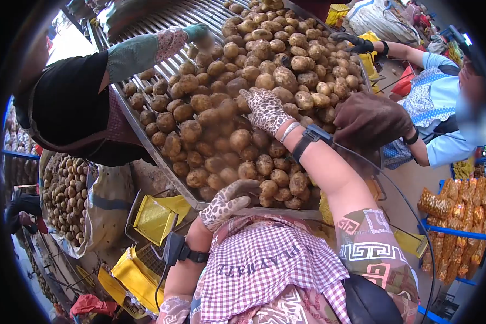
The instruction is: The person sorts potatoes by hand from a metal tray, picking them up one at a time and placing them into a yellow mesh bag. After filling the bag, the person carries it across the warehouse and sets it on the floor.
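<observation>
Dirt-covered potatoes (240, 139) lie heaped on a metal sorting table (162, 170) in front of me. My right hand (267, 110), in a leopard-print glove, reaches over the middle of the heap, its fingers apart and touching the potatoes. My left hand (229, 204), gloved in the same print with a soiled palm side, rests low by the near edge of the table. Its fingers stretch toward the nearest potatoes, and no potato shows in it. Dark straps circle both my wrists.
A person at the left extends a gloved hand (197, 33) over the slatted rollers (178, 19). Another person at the right has a dark glove (353, 41) by the far edge. A potato sack (110, 210), yellow crates (156, 218) and bagged goods (459, 216) stand around.
</observation>
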`<state>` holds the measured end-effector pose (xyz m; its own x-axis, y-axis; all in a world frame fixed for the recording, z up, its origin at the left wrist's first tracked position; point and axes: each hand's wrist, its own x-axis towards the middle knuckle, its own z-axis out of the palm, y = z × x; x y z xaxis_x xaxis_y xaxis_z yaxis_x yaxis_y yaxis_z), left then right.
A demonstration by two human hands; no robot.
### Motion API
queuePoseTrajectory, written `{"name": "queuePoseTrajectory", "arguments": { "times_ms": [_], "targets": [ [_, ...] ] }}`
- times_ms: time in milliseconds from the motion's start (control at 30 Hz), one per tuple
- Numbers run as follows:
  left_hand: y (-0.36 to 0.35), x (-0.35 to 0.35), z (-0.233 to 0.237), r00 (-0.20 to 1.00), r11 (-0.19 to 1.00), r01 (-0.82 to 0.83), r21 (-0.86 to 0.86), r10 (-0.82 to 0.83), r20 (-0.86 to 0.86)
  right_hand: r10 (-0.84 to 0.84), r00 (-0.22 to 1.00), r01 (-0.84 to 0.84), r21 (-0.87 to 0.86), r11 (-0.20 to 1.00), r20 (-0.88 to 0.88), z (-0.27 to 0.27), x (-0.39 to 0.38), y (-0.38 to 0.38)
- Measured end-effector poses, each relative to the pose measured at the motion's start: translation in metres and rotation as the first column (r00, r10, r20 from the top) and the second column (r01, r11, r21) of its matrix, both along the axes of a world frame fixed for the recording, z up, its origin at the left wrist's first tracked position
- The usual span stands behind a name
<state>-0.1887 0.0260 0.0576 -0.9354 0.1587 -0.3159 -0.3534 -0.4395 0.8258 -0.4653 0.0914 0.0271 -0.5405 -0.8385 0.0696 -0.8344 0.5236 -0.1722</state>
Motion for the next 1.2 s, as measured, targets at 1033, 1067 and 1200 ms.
{"name": "queuePoseTrajectory", "arguments": {
  "times_ms": [1033, 1067, 1200],
  "targets": [
    [-0.006, -0.060, -0.029, 0.966, 0.655, -0.257, 0.711, 0.148, 0.212, -0.743, 0.669, 0.724, 0.221, 0.653, 0.007, 0.001, 0.171, 0.251],
    [-0.002, -0.060, -0.029, 0.940, 0.656, -0.340, 0.674, 0.207, 0.273, -0.806, 0.591, 0.761, 0.302, 0.575, 0.046, -0.019, 0.176, 0.260],
    [0.005, -0.057, -0.016, 0.916, 0.511, -0.382, 0.770, 0.097, 0.390, -0.931, 0.346, 0.874, 0.320, 0.366, 0.119, -0.047, 0.167, 0.297]
  ]
}}
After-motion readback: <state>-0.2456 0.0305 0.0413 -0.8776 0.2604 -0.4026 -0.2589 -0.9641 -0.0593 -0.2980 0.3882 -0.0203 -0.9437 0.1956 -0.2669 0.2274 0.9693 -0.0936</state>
